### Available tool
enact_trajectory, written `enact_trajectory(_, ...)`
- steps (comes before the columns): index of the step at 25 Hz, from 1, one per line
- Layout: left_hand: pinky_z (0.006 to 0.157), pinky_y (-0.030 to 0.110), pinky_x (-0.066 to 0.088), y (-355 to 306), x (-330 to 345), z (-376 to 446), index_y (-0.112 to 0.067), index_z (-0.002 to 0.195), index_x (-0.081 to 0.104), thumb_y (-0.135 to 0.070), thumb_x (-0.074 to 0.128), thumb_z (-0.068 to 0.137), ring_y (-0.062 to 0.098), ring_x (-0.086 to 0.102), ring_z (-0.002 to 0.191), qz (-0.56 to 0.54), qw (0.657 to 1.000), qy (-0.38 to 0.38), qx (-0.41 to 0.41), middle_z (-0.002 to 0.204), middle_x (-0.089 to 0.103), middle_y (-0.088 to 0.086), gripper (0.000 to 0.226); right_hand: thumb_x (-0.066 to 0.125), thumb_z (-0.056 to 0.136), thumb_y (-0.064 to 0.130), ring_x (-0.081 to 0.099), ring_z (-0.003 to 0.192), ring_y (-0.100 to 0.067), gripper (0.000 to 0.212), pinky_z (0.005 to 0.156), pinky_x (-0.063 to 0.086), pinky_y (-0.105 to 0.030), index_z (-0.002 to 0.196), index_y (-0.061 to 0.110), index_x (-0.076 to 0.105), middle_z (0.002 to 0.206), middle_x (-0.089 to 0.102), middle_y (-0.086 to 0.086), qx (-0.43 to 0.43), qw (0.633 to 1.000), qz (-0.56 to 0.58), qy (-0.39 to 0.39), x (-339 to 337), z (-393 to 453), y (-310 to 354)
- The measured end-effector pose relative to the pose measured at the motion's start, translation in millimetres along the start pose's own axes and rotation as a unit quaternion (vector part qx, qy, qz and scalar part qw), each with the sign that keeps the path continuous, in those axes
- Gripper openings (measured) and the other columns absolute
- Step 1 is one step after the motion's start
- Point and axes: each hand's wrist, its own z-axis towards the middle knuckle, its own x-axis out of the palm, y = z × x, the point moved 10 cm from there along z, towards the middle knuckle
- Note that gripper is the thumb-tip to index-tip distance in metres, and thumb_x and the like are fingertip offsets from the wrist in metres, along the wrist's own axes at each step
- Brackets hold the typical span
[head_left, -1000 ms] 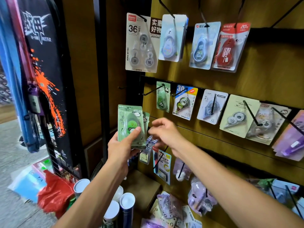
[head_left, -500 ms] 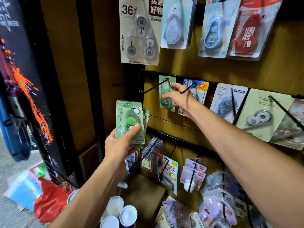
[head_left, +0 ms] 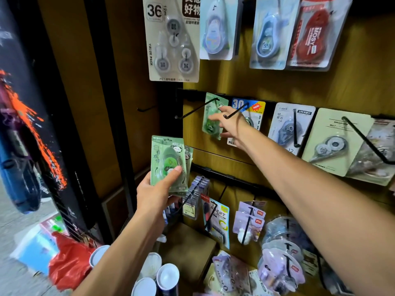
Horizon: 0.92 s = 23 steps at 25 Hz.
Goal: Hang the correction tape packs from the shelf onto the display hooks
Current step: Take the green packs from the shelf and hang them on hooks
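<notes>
My left hand (head_left: 154, 193) grips a small stack of green correction tape packs (head_left: 164, 154) upright, thumb pressed on the front one, below and left of the hook row. Another green pack (head_left: 210, 124) hangs at the back of a long black display hook (head_left: 196, 108) against the wooden board. Reaching up to that pack, my right hand (head_left: 232, 124) has its fingers stretched out and touching the front of it. The thumb sits lower, near the pack's right edge.
More black hooks carry other tape packs: a white value pack (head_left: 171, 39) above, a blue and yellow pack (head_left: 255, 107) right of my right hand, several further right. Below hang purple items (head_left: 250, 218). White-capped tubes (head_left: 166, 276) and a red bag (head_left: 68, 263) lie low left.
My right hand left the stack in my left hand and rose to the hook, where a green pack now hangs. Its fingers have straightened. My left hand stayed in place.
</notes>
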Motion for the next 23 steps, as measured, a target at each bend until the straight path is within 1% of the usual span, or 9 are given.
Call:
enact_trajectory(3, 0.066, 0.031, 0.055, -9.6, 0.2, -2.5, -0.021, 0.106, 0.069, -0.028, 0.081, 0.076, 0.027, 0.073, 0.089, 0.010, 1.000, 0.000, 0.008, 0.098, 0.075, 0.008, 0.033, 0.068, 0.087, 0.018, 0.048, 0.124, -0.024, 0.071, 0.103, 0.044, -0.043, 0.150, 0.022, 0.035, 0.149, 0.043, -0.008, 0.007, 1.000, 0.007, -0.018, -5.0, -8.7, 2.5)
enact_trajectory(5, 0.068, 0.033, 0.057, -16.5, 0.2, -6.0, -0.021, 0.105, 0.068, -0.028, 0.081, 0.076, 0.026, 0.073, 0.090, 0.003, 1.000, -0.004, 0.011, 0.100, 0.075, 0.007, 0.032, 0.070, 0.085, 0.022, 0.051, 0.124, -0.023, 0.071, 0.102, 0.046, -0.047, 0.148, 0.027, 0.038, 0.147, 0.047, -0.004, 0.025, 0.999, -0.023, -0.028, -5.7, -29.8, -7.1)
enact_trajectory(8, 0.068, 0.032, 0.058, -23.9, 4.5, -18.4, -0.021, 0.105, 0.068, -0.026, 0.080, 0.078, 0.022, 0.073, 0.088, -0.018, 1.000, -0.004, 0.014, 0.100, 0.075, 0.007, 0.029, 0.069, 0.088, 0.038, 0.068, 0.095, -0.020, 0.052, 0.080, 0.060, -0.040, 0.135, 0.023, 0.052, 0.124, 0.062, 0.000, 0.070, 0.988, -0.048, 0.128, 35.9, -96.4, -32.2)
enact_trajectory(10, 0.064, 0.029, 0.058, -28.8, 6.3, -29.6, -0.019, 0.104, 0.069, -0.027, 0.079, 0.079, 0.019, 0.073, 0.084, -0.024, 0.999, -0.001, 0.021, 0.099, 0.076, 0.007, 0.029, 0.071, 0.084, 0.050, 0.069, 0.079, -0.017, 0.055, 0.068, 0.060, -0.034, 0.129, 0.023, 0.055, 0.118, 0.063, 0.001, 0.079, 0.977, -0.048, 0.192, 58.8, -141.0, -42.1)
enact_trajectory(12, 0.062, 0.026, 0.057, -32.2, 4.3, -41.7, -0.018, 0.104, 0.069, -0.028, 0.078, 0.080, 0.018, 0.073, 0.081, -0.032, 0.999, 0.004, 0.021, 0.097, 0.076, 0.007, 0.028, 0.073, 0.080, 0.054, 0.067, 0.079, -0.015, 0.062, 0.061, 0.059, -0.031, 0.130, 0.025, 0.051, 0.117, 0.063, 0.001, 0.066, 0.982, -0.030, 0.176, 62.9, -163.0, -38.8)
enact_trajectory(15, 0.065, 0.030, 0.056, -34.4, -2.8, -53.7, -0.021, 0.104, 0.070, -0.035, 0.075, 0.082, 0.022, 0.073, 0.083, -0.023, 1.000, 0.005, 0.017, 0.097, 0.076, 0.007, 0.027, 0.079, 0.077, 0.046, 0.067, 0.093, -0.016, 0.067, 0.055, 0.055, -0.027, 0.134, 0.029, 0.046, 0.119, 0.062, -0.001, 0.049, 0.981, -0.006, 0.188, 70.2, -179.0, -25.7)
enact_trajectory(19, 0.062, 0.031, 0.051, -37.3, -4.5, -63.2, -0.021, 0.106, 0.071, -0.058, 0.054, 0.090, 0.022, 0.072, 0.083, -0.007, 1.000, 0.019, -0.016, 0.094, 0.076, 0.005, 0.044, 0.085, 0.073, 0.036, 0.066, 0.096, -0.015, 0.065, 0.051, 0.053, -0.026, 0.127, 0.019, 0.053, 0.112, 0.063, 0.000, 0.097, 0.985, 0.026, 0.144, 75.6, -193.0, -24.9)
enact_trajectory(21, 0.057, 0.029, 0.048, -38.7, -4.8, -68.1, -0.019, 0.104, 0.069, -0.049, 0.042, 0.099, 0.020, 0.067, 0.074, -0.028, 0.999, 0.016, -0.042, 0.089, 0.073, 0.007, 0.041, 0.084, 0.073, 0.035, 0.066, 0.090, -0.015, 0.062, 0.052, 0.052, -0.027, 0.124, 0.018, 0.054, 0.107, 0.064, -0.001, 0.125, 0.984, 0.055, 0.118, 72.3, -195.4, -25.0)
enact_trajectory(23, 0.055, 0.028, 0.048, -46.9, -7.3, -71.7, -0.018, 0.103, 0.067, -0.031, 0.043, 0.101, 0.019, 0.063, 0.070, 0.002, 0.999, 0.012, -0.032, 0.089, 0.069, 0.007, 0.027, 0.083, 0.071, 0.038, 0.067, 0.092, -0.018, 0.060, 0.056, 0.055, -0.029, 0.122, 0.018, 0.058, 0.110, 0.067, -0.005, 0.140, 0.980, 0.068, 0.124, 73.7, -197.0, -24.4)
